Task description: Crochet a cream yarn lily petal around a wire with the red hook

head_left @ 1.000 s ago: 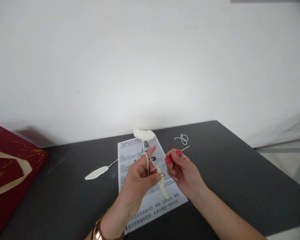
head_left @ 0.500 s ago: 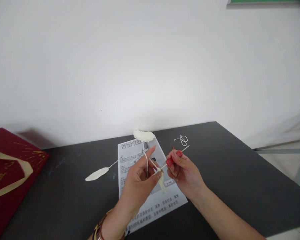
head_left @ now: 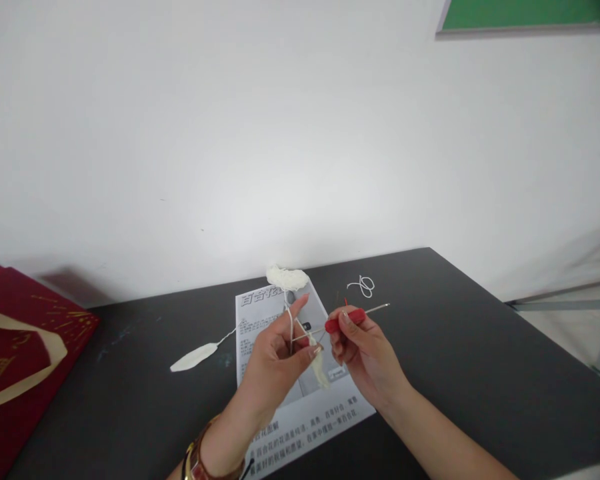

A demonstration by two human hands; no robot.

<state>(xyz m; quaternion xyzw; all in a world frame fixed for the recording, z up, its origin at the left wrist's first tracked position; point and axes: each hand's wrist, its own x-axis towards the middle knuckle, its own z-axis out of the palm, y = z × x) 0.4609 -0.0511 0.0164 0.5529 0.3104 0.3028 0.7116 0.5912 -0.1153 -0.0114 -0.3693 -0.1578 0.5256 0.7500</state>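
Note:
My right hand (head_left: pixel 357 343) is closed around the red handle of a crochet hook (head_left: pixel 344 321); its thin metal shaft points left toward the yarn, and another metal end sticks out to the right. Between thumb and fingers my left hand (head_left: pixel 283 350) pinches a small cream crocheted piece (head_left: pixel 321 371), which hangs down. White yarn (head_left: pixel 290 319) runs over the left hand's raised index finger from a loose cream yarn bundle (head_left: pixel 287 278) by the wall. The hook's tip meets the yarn near the left fingers, though the exact stitch is too small to make out.
A printed sheet (head_left: pixel 325 417) lies under my hands on the black table (head_left: pixel 455 373). Left of it rests a cream leaf-shaped crocheted piece (head_left: pixel 194 357) with a yarn tail. A short white yarn coil (head_left: pixel 366 287) lies at back right. A red gift bag (head_left: pixel 25 347) stands at the left.
The red handle has turned flatter in my right hand, and the shaft now reaches further left through the yarn by my left fingers. The view has tilted slightly upward.

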